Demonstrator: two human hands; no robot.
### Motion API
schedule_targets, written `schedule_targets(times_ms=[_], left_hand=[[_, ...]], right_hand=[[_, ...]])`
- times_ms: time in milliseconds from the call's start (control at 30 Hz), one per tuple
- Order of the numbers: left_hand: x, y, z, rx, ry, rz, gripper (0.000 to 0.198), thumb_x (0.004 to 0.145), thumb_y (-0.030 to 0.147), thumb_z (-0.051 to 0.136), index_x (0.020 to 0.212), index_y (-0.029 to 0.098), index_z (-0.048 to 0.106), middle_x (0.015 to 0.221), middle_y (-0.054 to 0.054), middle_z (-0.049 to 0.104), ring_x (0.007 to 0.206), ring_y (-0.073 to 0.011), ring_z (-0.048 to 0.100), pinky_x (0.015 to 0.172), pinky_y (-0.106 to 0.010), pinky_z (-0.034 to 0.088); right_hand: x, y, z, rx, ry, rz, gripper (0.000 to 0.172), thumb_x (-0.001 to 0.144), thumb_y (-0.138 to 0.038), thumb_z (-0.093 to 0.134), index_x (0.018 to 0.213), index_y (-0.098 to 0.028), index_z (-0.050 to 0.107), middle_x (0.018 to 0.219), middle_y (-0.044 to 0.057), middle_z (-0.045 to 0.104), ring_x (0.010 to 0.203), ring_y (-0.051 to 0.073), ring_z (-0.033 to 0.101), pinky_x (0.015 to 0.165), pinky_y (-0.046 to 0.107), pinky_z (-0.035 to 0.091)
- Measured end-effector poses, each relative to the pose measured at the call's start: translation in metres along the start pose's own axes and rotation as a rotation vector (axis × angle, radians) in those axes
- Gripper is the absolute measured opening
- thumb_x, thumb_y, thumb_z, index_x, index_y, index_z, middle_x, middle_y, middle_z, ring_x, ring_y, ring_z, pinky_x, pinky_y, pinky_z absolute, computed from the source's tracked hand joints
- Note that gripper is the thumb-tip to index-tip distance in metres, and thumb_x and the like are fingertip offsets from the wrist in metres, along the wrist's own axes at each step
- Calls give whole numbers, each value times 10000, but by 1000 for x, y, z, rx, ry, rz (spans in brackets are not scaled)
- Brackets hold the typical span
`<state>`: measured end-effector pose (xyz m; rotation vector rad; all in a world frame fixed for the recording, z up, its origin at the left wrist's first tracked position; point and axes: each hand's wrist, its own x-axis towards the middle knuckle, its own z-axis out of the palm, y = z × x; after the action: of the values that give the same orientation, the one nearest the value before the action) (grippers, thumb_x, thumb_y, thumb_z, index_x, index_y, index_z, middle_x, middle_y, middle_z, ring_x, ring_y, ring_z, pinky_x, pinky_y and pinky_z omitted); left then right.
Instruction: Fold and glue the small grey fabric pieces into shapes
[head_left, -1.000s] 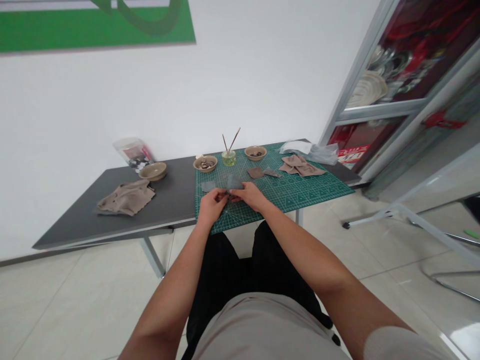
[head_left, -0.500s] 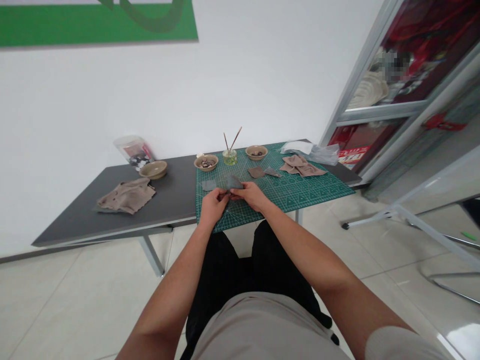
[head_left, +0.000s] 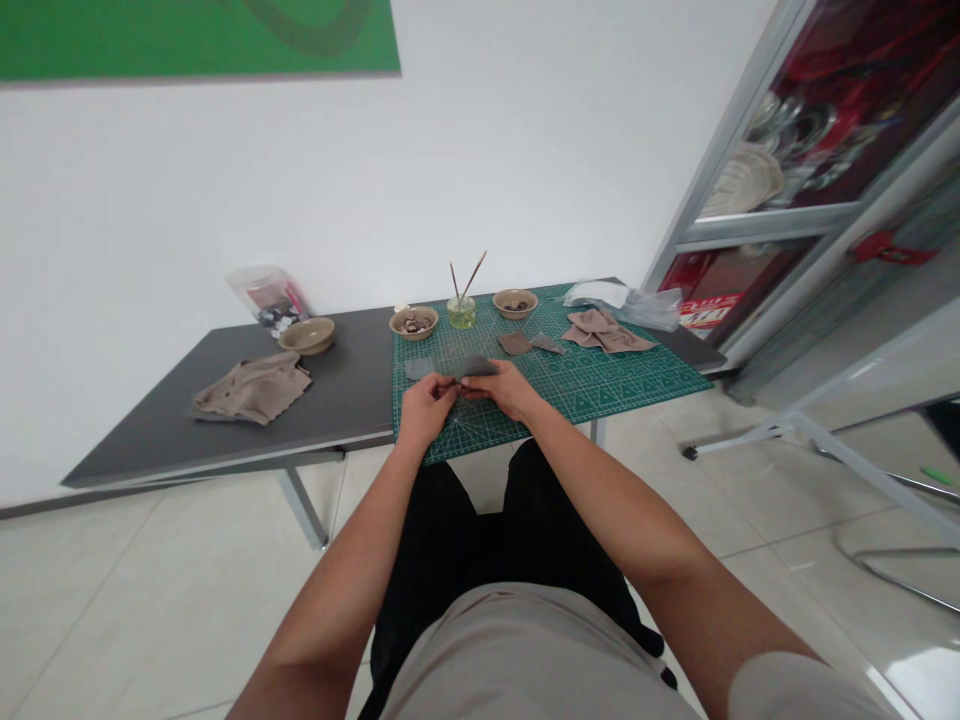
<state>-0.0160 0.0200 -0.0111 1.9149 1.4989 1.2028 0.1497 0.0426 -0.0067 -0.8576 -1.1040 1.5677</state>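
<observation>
Both my hands are together above the front part of a green cutting mat (head_left: pixel 600 385). My right hand (head_left: pixel 508 390) is closed on a small dark grey piece of sheet material (head_left: pixel 475 367), thumb on top and fingers beneath. My left hand (head_left: pixel 427 408) pinches at the left end of the same piece; the exact spot between its fingertips is too small to make out. Just behind my left hand a light grey flat piece (head_left: pixel 418 368) lies on the mat. A brown square patch (head_left: pixel 514 344) and a small clear packet (head_left: pixel 547 344) lie beyond my right hand.
At the mat's back stand a bowl of dark bits (head_left: pixel 413 323), a glass jar (head_left: pixel 461 313) with two thin sticks, and another bowl (head_left: pixel 514 304). Brown cloth (head_left: pixel 606 331) and a plastic bag (head_left: pixel 651 308) lie right. Leftward are more cloth (head_left: pixel 251 388), a bowl (head_left: pixel 307 337) and a clear tub (head_left: pixel 266 298).
The grey piece has tipped flatter and its free edge now leans further right. My hands stay in nearly the same place; the camera view has shifted slightly.
</observation>
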Motion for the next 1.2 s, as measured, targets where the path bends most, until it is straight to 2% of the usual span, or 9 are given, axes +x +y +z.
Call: schedule_targets(times_ms=[367,700,967,1200], left_hand=[[-3,0,3,141,-39,137,149,838,304,568,815,198,671,789,-27,681,737,-167,598,709,-282,439],[-1,5,3,72,32,-16,169,813,348,609,744,193,616,683,11,645,642,-143,571,622,-257,409],[-3,-4,6,142,31,36,186,804,369,612,732,198,611,705,4,641,663,-150,570,644,-265,403],[-4,-2,5,170,14,63,218,827,376,595,698,201,619,693,-6,628,652,-153,552,638,-272,388]], right_hand=[[6,5,4,-61,94,18,195,632,-262,823,683,-130,689,633,35,686,552,126,618,582,262,547],[2,3,3,-13,36,-3,297,567,-301,856,753,-130,698,686,35,700,600,138,645,609,277,556],[0,5,9,-69,82,-16,298,596,-348,835,751,-158,664,700,25,690,600,144,636,596,289,549],[5,13,10,-193,148,-100,253,646,-367,773,716,-164,639,651,1,638,555,114,557,562,257,471]])
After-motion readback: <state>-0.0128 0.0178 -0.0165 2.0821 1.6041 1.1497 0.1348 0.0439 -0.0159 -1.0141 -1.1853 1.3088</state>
